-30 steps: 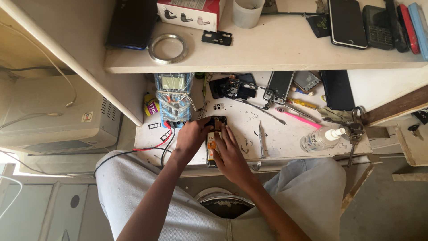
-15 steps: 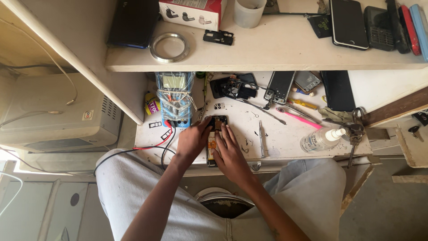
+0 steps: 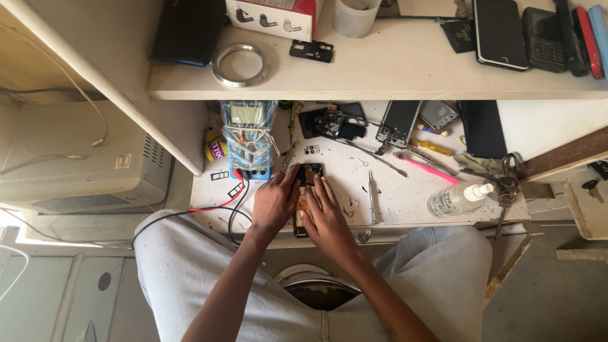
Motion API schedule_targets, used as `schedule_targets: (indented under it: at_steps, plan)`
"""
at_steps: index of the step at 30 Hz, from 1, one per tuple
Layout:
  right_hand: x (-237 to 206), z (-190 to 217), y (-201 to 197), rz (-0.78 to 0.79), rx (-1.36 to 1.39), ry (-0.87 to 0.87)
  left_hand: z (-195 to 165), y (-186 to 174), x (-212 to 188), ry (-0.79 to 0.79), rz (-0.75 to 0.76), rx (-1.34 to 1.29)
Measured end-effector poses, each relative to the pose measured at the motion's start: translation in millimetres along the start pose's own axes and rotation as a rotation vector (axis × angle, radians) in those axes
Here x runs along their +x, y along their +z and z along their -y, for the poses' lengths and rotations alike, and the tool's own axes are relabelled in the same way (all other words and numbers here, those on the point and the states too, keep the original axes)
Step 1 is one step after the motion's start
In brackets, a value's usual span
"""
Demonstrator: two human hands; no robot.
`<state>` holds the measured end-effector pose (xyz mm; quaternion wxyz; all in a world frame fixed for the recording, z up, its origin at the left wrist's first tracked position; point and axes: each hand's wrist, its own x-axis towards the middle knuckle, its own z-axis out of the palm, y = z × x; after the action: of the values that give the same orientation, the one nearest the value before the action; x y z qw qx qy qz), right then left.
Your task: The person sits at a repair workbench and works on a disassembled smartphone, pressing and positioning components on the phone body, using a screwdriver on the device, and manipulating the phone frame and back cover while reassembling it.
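Opened phone (image 3: 308, 190) runs lengthwise straight away from both sets of fingers; left hand (image 3: 273, 204) and right hand (image 3: 328, 218) press flat on it, fingers extended, neither gripping.

You had a red-and-white box (image 3: 273, 16) on the top shelf's back edge, dark phone screens (image 3: 500, 31) at its right end, a grey multimeter display (image 3: 247, 114) below, and a yellow-labelled tube (image 3: 215, 147) beside it.

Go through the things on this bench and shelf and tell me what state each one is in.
Opened phone: back off, lying flat under both hands.
Left hand: pressing on the phone.
Right hand: pressing on the phone.
Spray bottle: lying on its side.
Multimeter: wrapped in plastic, leads plugged in.
White cup: upright.
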<state>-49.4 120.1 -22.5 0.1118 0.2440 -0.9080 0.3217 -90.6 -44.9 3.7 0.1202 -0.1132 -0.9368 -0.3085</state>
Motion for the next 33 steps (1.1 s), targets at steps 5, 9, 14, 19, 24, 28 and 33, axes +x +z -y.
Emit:
schedule_targets:
  at_steps: [5,9,14,19,24,28,33]
  plan:
    - [0,2,-1,-0.007,-0.011,-0.01,1,-1,-1,0.024,-0.046,-0.078]
    - [0,2,-1,-0.005,-0.004,-0.002,0,-2,-1,-0.045,-0.022,-0.109]
    - [0,2,-1,0.006,-0.001,0.001,-1,-4,7,-0.113,0.01,-0.066]
    - [0,3,-2,0.027,-0.013,0.007,2,-9,14,-0.129,0.002,-0.099]
    - [0,4,-3,0.029,-0.008,0.01,7,-13,14,-0.093,0.025,-0.141]
    - [0,5,-4,0.032,-0.01,0.013,7,-15,15,-0.081,0.037,-0.156]
    - [1,4,-3,0.016,-0.009,-0.001,5,-17,14,-0.115,0.055,-0.182]
